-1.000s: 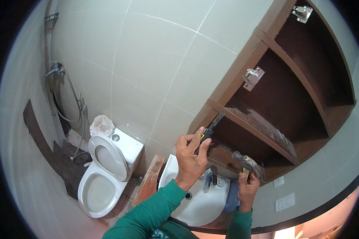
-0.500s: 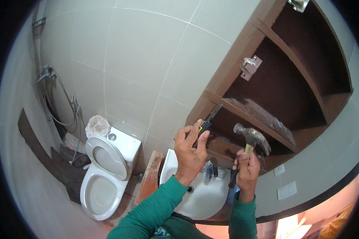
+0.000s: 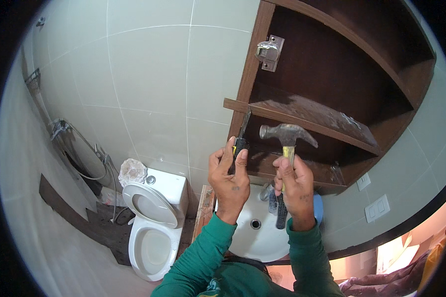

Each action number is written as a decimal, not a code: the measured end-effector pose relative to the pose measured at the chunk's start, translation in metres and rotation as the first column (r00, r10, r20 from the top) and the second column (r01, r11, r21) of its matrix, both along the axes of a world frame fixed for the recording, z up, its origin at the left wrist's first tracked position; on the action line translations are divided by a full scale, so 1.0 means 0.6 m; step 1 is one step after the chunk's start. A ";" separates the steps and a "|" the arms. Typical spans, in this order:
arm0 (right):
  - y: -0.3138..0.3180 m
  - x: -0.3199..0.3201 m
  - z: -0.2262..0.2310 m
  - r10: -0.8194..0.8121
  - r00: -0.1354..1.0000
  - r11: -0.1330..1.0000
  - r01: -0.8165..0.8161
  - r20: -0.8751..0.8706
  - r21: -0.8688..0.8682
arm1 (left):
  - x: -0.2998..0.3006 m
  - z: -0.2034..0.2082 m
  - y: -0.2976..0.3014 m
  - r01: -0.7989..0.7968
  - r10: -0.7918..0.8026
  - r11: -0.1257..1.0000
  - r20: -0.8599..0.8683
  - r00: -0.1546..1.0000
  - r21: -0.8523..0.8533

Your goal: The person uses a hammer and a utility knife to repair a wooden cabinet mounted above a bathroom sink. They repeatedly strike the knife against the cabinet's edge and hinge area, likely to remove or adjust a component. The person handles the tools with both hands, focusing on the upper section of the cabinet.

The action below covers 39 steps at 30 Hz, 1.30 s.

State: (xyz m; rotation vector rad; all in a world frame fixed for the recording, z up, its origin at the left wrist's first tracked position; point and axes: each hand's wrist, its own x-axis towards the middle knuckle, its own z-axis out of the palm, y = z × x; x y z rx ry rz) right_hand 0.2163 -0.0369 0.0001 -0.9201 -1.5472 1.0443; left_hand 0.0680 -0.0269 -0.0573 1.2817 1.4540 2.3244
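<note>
Basically: left hand [image 3: 229, 175] pinched chisel [image 3: 242, 136] against shelf edge [image 3: 239, 105], right hand [image 3: 293, 185] clenched on hammer [image 3: 285, 136]. Needed short square taps, fingers below head.

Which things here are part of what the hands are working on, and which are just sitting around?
In use:
left hand holding a chisel against the wooden shelf edge
right hand gripping a claw hammer
dark wooden wall cabinet

Just around:
toilet
washbasin
metal hinge plate
wall sockets
</note>
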 end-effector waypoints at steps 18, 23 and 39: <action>0.208 0.169 -0.080 -0.277 0.671 0.954 0.106 0.688 0.280 | 0.017 -0.009 0.010 -0.052 0.051 0.998 0.019 0.999 0.035; 0.199 0.163 -0.082 -0.314 0.620 0.937 0.081 0.719 0.338 | 0.017 -0.014 0.012 -0.096 0.096 0.994 -0.009 0.995 0.050; 0.183 0.163 -0.085 -0.419 0.551 0.860 -0.014 0.721 0.511 | 0.017 -0.017 0.014 -0.075 0.077 0.996 -0.035 0.996 0.042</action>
